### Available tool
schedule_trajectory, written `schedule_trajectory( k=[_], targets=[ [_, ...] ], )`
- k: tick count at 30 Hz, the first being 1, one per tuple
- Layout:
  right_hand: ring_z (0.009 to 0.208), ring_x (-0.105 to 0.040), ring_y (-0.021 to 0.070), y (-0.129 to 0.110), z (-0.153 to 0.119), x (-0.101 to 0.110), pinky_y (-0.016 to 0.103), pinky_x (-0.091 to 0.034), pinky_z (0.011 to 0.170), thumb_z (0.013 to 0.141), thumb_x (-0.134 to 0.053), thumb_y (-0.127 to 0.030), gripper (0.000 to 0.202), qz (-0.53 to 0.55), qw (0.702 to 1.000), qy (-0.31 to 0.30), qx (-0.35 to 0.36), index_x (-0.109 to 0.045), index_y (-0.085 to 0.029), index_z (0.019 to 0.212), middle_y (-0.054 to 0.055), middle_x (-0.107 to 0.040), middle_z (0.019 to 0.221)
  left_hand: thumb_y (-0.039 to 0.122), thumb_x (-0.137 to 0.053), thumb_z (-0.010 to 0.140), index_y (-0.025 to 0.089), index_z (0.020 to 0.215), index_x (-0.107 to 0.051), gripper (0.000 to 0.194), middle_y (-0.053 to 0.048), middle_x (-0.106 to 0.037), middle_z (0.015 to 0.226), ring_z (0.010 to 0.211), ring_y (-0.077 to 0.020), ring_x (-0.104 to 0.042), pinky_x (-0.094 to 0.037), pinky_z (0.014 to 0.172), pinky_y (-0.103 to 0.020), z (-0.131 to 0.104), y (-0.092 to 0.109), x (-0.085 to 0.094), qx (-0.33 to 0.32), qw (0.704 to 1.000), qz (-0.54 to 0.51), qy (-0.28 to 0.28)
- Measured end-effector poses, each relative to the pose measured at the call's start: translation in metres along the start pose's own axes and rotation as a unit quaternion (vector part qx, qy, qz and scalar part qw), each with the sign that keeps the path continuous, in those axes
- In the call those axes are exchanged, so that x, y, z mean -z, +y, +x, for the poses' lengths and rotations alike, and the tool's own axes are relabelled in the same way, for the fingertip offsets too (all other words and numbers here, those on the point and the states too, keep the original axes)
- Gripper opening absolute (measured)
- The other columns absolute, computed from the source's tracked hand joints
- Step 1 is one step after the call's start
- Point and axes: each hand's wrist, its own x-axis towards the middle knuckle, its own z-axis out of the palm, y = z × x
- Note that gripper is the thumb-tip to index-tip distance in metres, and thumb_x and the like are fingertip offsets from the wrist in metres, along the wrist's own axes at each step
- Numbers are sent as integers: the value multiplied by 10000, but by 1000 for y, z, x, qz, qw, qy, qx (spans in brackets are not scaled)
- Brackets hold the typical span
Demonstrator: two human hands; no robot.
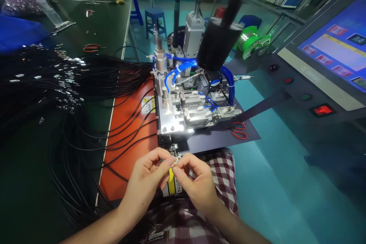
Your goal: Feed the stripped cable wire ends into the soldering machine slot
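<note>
My left hand (pixel 151 171) and my right hand (pixel 197 181) meet at the near end of a metal machine (pixel 174 118). Thumb and fingers of both are pinched on a small shiny metal piece (pixel 176 161), mostly hidden by the fingertips. Its exact kind is too small to make out. One black cable (pixel 116 173) runs toward my left hand and disappears behind it. Several more black cables (pixel 128 122) cross an orange panel (pixel 122 112) and end along the machine's left edge. Just below my fingertips is a yellow-and-white label (pixel 172 185).
Bundled cables with shiny metal ends (pixel 70 68) cover the dark table (pixel 94 26) at left. Red-handled cutters (pixel 239 131) lie right of the machine; another red-handled pair (pixel 93 48) is on the table. A black nozzle (pixel 217 44) overhangs the machine. A touchscreen (pixel 340 49) and green wire spool (pixel 253 42) stand right.
</note>
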Motion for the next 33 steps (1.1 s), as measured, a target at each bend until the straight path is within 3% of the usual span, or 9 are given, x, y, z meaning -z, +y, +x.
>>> schedule_trajectory(
  k=[6,11,20,33],
  targets=[
    [567,-443,112,-2,-1,-6,237,-376,556,804,-566,-176,151,13,999,11,-34,-552,-167,654,-31,-509,610,332,-601,840,152,697,-567,233,80,-379,508,453,-36,-230,-207,499,-205,0,-4,-1,10,999,-41,11],
    [581,-453,111,1,-1,-3,232,-376,561,806,-589,-168,172,-21,999,33,-3,-552,-174,638,-33,-510,626,381,-611,819,162,887,-624,230,82,-319,483,477,-64,-260,-179,468,-208,2,-4,5,34,999,3,-23],
    [621,-509,123,-2,5,24,243,-423,586,811,-578,-168,58,-24,999,-22,-32,-620,-189,776,-14,-568,717,361,-606,818,165,832,-615,197,79,-338,485,455,-60,-286,-189,444,-197,2,-3,9,40,998,41,-35],
    [592,-470,124,-8,11,20,239,-397,536,812,-566,-215,82,11,997,-36,-73,-608,-175,755,-9,-552,673,398,-584,817,155,808,-575,243,94,-281,484,451,-57,-201,-140,426,-198,3,-3,6,71,997,29,-28]
  ],
)
